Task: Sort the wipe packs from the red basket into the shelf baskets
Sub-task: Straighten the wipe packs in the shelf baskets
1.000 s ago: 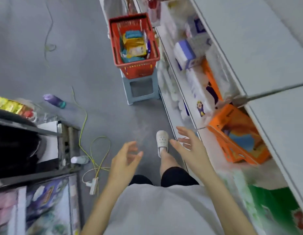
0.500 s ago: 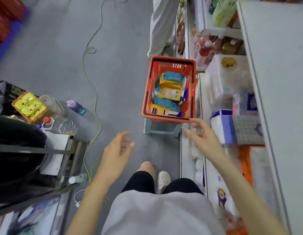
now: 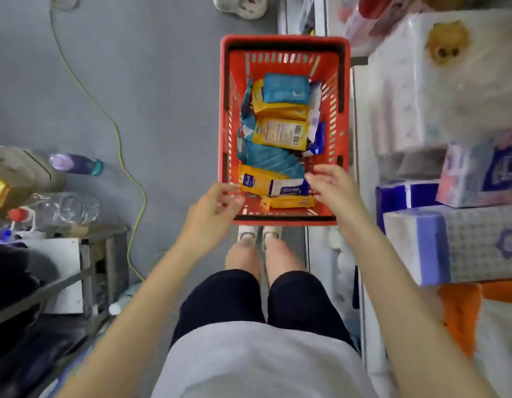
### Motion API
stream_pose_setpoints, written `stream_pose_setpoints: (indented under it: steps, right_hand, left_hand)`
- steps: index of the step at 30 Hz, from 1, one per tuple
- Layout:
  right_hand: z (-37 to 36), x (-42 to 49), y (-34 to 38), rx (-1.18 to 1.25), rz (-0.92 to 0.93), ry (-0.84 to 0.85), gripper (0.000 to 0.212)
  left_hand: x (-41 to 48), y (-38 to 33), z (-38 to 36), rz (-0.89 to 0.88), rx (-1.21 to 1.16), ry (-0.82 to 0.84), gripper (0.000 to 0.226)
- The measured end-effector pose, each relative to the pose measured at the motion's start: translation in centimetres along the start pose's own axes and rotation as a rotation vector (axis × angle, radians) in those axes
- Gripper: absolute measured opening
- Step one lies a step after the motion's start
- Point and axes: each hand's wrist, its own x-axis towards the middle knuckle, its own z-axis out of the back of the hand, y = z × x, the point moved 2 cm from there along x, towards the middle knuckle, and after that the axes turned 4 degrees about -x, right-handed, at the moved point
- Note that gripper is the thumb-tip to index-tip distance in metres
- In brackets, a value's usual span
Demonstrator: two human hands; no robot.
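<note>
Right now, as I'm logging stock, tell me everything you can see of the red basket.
The red basket is rectangular, of slatted plastic by its look, with a black handle folded along its rim. It stands upright, holding yellow and teal wipe packs. The left hand and right hand reach over its near edge; contact is unclear.

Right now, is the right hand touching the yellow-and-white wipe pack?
Cannot tell. From above, the head view shows the right hand overlapping the yellow-and-white wipe pack; any height gap is hidden.
</note>
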Motion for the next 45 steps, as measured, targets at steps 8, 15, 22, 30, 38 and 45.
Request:
stream_pose_setpoints:
  steps: [8,15,22,30,38,45]
  right_hand:
    - [-3.4,13.4,-8.2,-0.273,-0.084,0.098,0.041]
    - [-5.4,21.1,-11.1,-0.334,-0.002,0.021,0.049]
    - [-7.0,23.8,-12.0,-0.373,0.015,0.066,0.05]
    - [-6.7,24.1,-12.0,-0.392,0.07,0.061,0.044]
    - [-6.8,23.9,-12.2,-0.319,0.09,0.022,0.025]
    - [-6.7,24.1,-12.5,-0.234,0.054,0.028,0.025]
  left_hand:
    - [14.0,3.2,-6.7,0.066,0.142,0.033,0.043]
    - [21.2,8.3,-10.8,0.177,0.224,0.024,0.052]
    - [22.4,9.4,-12.6,-0.003,0.493,0.002,0.05]
    - [23.2,8.1,-12.0,0.013,0.777,0.167,0.037]
    - [25.1,7.4,-10.9,0.028,0.794,0.314,0.059]
    - [27.0,6.7,-10.9,-0.091,0.919,0.388,0.054]
